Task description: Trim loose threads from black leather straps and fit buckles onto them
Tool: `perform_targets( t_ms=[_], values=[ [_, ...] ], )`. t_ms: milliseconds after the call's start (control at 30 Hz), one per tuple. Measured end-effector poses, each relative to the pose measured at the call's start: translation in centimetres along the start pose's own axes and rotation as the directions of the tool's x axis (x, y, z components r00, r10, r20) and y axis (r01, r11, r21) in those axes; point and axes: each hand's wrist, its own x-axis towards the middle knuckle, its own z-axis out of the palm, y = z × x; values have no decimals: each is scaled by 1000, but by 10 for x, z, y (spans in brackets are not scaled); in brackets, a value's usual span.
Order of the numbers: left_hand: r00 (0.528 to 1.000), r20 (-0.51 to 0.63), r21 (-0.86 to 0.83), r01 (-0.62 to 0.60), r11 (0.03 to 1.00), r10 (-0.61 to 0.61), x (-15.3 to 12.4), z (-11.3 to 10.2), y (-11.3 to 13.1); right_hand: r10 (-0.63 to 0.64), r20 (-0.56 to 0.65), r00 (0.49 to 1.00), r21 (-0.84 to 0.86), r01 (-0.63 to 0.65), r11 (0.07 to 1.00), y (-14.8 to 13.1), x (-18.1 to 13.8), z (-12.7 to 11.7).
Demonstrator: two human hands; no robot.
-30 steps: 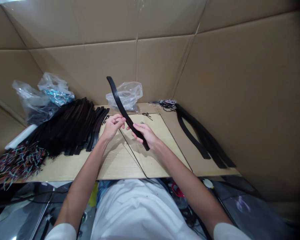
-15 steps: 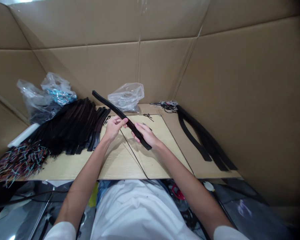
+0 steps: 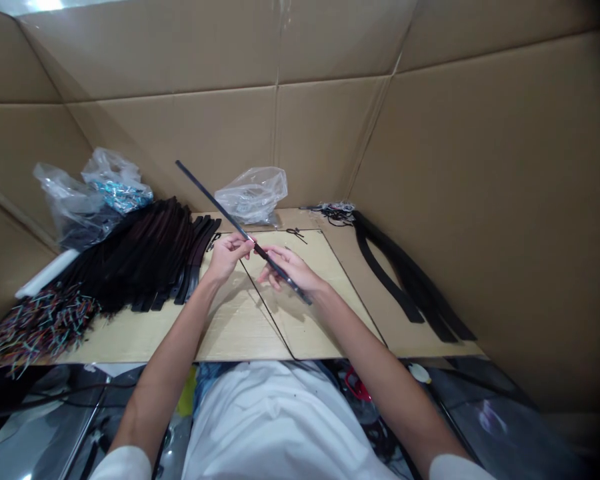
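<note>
A long, slightly bent black strip (image 3: 213,199) slants over the board, edge-on so it looks thin, with a shiny narrow side. My left hand (image 3: 229,257) pinches it near its middle between thumb and fingers. Lower on the strip, my right hand (image 3: 291,270) grips it, with some fingertips curled beneath. From just below my left hand a thin black cord (image 3: 266,302) runs down across the board to its front edge; whether it is joined to the strip I cannot tell.
A pile of dark strips (image 3: 145,257) with colourful thread ends (image 3: 45,327) fills the left. Plastic bags (image 3: 253,195) stand at the back. Several black strips (image 3: 405,280) lie on the right, near a thread tangle (image 3: 337,213). Cardboard walls (image 3: 220,127) surround the board (image 3: 230,340).
The strip has been turned from its broad face onto its edge, its far end now slightly higher. Both hands stay nearly in place; some right fingers have shifted.
</note>
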Motion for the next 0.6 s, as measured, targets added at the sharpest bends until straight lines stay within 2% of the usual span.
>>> perform_targets(
  t_ms=[100, 167, 267, 433, 600],
  values=[
    [994, -98, 61, -32, 998, 38, 1, 0, -2, -52, -71, 996, -23, 51, 998, -1, 1, -2],
    [993, -108, 91, -42, 995, 52, 1, -1, -4, -60, -84, 995, -15, 59, 998, -1, 0, 0],
    [998, -59, 73, -31, 997, 35, 3, -4, -5, -58, -60, 996, 16, 60, 998, -2, -2, 3],
    [998, 10, -33, 54, 998, -54, 4, -4, -4, -34, 3, 999, 107, 34, 994, -1, -1, 2],
    [991, 63, -94, 127, 987, -121, 2, -2, -1, -4, 31, 1000, 67, 2, 998, -2, -3, 1]
  ],
)
